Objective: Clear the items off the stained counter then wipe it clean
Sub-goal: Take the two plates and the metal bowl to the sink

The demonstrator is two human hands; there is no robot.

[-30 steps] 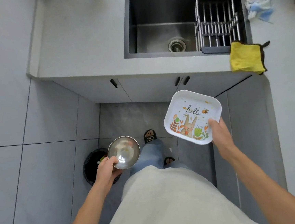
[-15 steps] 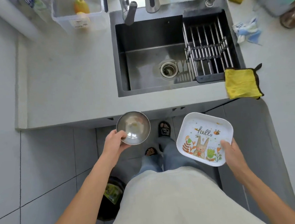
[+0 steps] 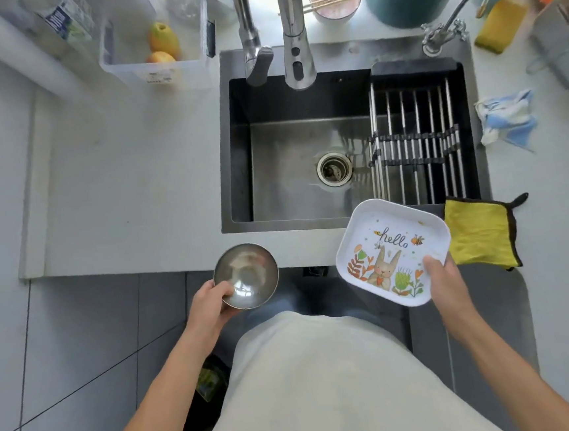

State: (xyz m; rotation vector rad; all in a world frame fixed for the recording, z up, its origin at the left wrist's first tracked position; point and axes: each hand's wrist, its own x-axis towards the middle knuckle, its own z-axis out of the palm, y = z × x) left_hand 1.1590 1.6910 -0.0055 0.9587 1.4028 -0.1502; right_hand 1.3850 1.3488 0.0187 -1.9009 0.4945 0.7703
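Grey counter (image 3: 128, 180) now nearer: left hand (image 3: 208, 302) grips round steel bowl (image 3: 246, 275), right hand (image 3: 445, 278) pinches square white rabbit-print plate (image 3: 387, 251), both raised to its front edge beside yellow cloth (image 3: 477, 233).

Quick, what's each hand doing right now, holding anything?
Left hand: closed grip on the rim of the steel bowl.
Right hand: closed grip on a corner of the white rabbit plate.

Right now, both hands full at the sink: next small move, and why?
Probably carry the steel bowl in the left hand forward and set it down in the sink. Both it and the rabbit plate in the right hand hang at the counter edge, and the basin looks bare.
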